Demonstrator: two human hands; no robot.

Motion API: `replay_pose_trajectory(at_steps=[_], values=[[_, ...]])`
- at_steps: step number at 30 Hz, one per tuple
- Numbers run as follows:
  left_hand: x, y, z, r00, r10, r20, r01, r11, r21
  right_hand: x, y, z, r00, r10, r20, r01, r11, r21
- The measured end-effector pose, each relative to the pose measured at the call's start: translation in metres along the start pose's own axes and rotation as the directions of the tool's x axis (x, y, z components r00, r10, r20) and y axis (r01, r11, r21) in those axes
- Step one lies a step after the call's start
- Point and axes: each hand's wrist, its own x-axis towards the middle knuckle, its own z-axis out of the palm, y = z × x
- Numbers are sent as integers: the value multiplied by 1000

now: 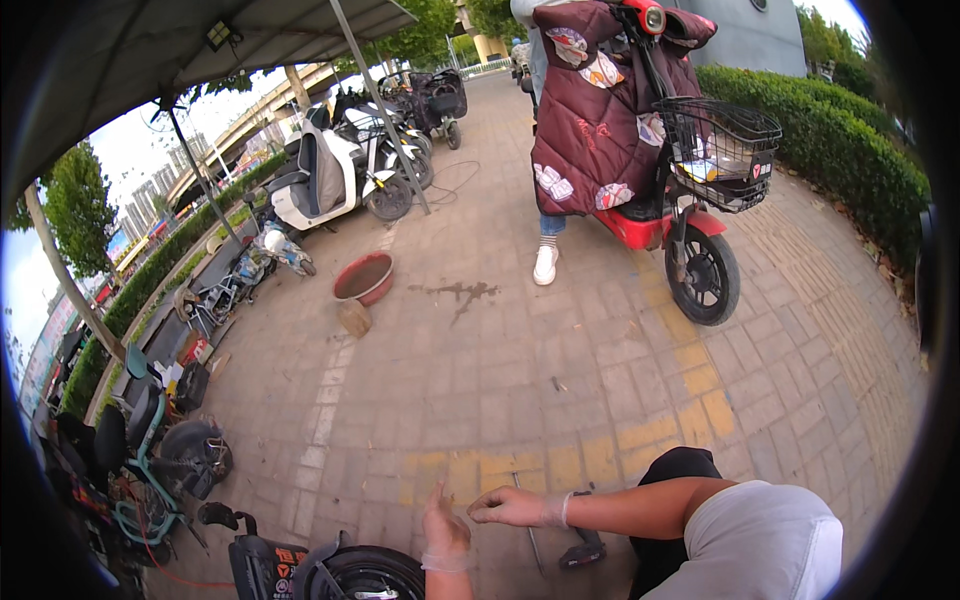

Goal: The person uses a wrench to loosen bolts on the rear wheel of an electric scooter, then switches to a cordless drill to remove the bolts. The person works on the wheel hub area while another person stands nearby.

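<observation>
My left hand [445, 528] is raised near the bottom middle, fingers stretched upward, with nothing visible in it. Close to its right side is my right hand [515, 507], its fingers pointing left and drawn together; whether they pinch something small cannot be made out. Thin clear plastic shows at both wrists. Just left of my left hand lies a black-tyred wheel [375, 575]. A long thin metal rod [532, 530] lies on the paving beneath my right hand. Beside it rests a dark cordless drill [583, 548].
A red electric scooter [640, 228] with a maroon quilted cover and wire basket [722, 150] stands ahead right, a person beside it. A red basin [364, 283] of murky water sits ahead left. Parked scooters [330, 180] and a teal bike frame [140, 455] line the left; a hedge [830, 145] runs right.
</observation>
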Motion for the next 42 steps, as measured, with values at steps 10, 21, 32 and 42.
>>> replay_pose_trajectory(at_steps=[10,21,32,42], values=[[-19,80,-63,951,205,233,-250,951,184,16,121,-7,977,86,-193,-179,820,-543],[-10,54,-247,985,57,163,-142,-264,954,-94,297,59,397,453,-798,-812,578,-76],[110,45,-252,882,-420,214,-438,-562,702,-59,333,10,481,489,-728,-734,678,-29],[140,48,-245,737,-670,91,-460,-399,793,-74,253,39,600,534,-596,-515,828,222]])
